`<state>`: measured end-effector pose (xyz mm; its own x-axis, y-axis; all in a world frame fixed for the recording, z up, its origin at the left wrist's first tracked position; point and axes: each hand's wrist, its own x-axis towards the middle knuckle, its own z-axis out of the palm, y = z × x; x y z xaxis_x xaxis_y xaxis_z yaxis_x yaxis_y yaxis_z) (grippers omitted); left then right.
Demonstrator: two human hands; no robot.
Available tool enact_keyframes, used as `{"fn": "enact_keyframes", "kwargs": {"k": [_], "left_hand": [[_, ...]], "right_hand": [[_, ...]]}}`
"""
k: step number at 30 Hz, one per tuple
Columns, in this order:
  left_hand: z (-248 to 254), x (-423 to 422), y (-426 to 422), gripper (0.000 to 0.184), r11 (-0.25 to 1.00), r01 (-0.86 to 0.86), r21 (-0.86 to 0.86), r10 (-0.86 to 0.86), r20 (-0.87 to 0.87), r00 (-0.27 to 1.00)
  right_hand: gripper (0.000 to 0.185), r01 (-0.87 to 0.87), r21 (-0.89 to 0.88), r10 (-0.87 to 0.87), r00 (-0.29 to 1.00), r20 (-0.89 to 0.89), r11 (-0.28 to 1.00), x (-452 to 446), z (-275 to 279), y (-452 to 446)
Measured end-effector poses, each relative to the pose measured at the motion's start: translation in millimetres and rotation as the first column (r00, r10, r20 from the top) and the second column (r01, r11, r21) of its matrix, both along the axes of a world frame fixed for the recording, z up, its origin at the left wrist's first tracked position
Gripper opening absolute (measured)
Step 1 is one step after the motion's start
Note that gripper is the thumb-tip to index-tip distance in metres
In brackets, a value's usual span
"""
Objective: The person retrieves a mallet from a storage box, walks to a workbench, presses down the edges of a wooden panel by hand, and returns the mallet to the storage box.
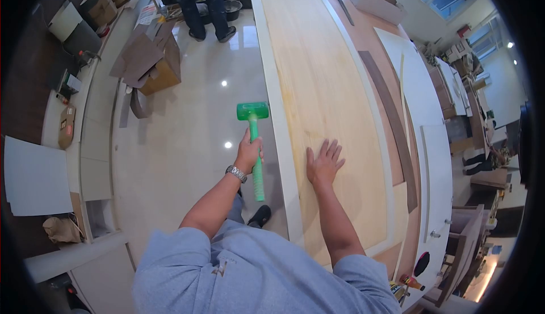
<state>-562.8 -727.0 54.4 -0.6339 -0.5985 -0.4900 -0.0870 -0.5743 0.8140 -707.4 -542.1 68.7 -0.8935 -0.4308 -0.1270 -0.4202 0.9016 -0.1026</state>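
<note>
My left hand (247, 155) is wrapped round the handle of a green mallet (252, 111), its head up and away from me. The mallet is over the floor beside the long edge of a pale wooden panel (318, 75). The panel has a white border and reaches far ahead of me. On its bare surface my right hand (323, 166) lies flat, fingers spread, holding nothing. A metal-banded watch (236, 172) is on my left wrist.
A dark brown strip (392, 126) and a white board (423, 87) lie right of the panel. An opened cardboard box (164, 64) stands on the floor at left. A person's legs (198, 1) show at the far end. Low cabinets (96, 143) line the left wall.
</note>
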Motion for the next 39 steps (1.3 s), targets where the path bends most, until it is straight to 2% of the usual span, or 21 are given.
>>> {"fn": "enact_keyframes", "kwargs": {"k": [3,6,9,12,15,18,21,24,27,30,33,36,39], "left_hand": [[6,3,-12,0.052,0.999,-0.005,-0.035,0.006,0.007,1.0],[-4,-16,-20,0.055,0.964,-0.254,0.074,0.26,-0.082,0.962],[7,-21,-30,0.057,0.999,0.008,-0.045,-0.009,-0.017,1.0],[5,-19,-49,0.057,0.997,-0.024,-0.074,0.022,-0.02,1.0],[-3,-38,-63,0.057,0.975,-0.222,-0.028,0.218,-0.114,0.969],[4,-45,-80,0.059,0.992,0.083,-0.1,-0.083,0.012,0.997],[3,-48,-97,0.06,1.0,-0.008,-0.018,0.008,-0.004,1.0],[3,-72,-104,0.062,0.983,-0.185,0.017,0.186,-0.097,0.978],[3,-74,-116,0.062,0.998,0.0,-0.065,-0.001,-0.017,1.0],[2,-78,-133,0.058,0.992,-0.085,-0.092,0.081,-0.053,0.995],[0,-88,-138,0.058,0.997,-0.063,-0.045,0.057,-0.12,0.991],[6,-87,-147,0.058,0.99,0.038,-0.133,-0.042,-0.028,0.999],[2,-97,-151,0.053,0.992,-0.116,-0.051,0.109,-0.128,0.986]], "right_hand": [[0.081,-0.025,0.01,0.025,1.0,0.012,1.0,-10,-5,-25],[0.083,-0.067,-0.006,0.067,0.998,0.007,0.998,-25,-8,-58],[0.083,-0.081,-0.022,0.081,0.997,0.007,0.996,-50,-7,-96],[0.083,-0.059,-0.049,0.06,0.998,0.018,0.997,-67,-4,-132],[0.082,-0.025,-0.042,0.026,1.0,0.016,0.999,-72,0,-144],[0.081,0.007,-0.005,-0.007,1.0,0.026,1.0,-73,-1,-142],[0.081,0.022,0.006,-0.022,0.999,0.042,1.0,-74,4,-147],[0.081,0.028,-0.01,-0.028,0.999,0.026,1.0,-74,0,-146],[0.081,0.033,-0.009,-0.032,0.999,0.027,0.999,-75,-1,-145],[0.082,0.039,-0.006,-0.039,0.999,0.035,0.999,-75,-2,-147],[0.082,0.042,-0.001,-0.042,0.999,0.032,0.999,-74,-2,-147],[0.081,0.036,-0.005,-0.036,0.999,0.037,0.999,-77,4,-148],[0.081,0.045,-0.019,-0.044,0.998,0.045,0.999,-76,1,-147]]}}
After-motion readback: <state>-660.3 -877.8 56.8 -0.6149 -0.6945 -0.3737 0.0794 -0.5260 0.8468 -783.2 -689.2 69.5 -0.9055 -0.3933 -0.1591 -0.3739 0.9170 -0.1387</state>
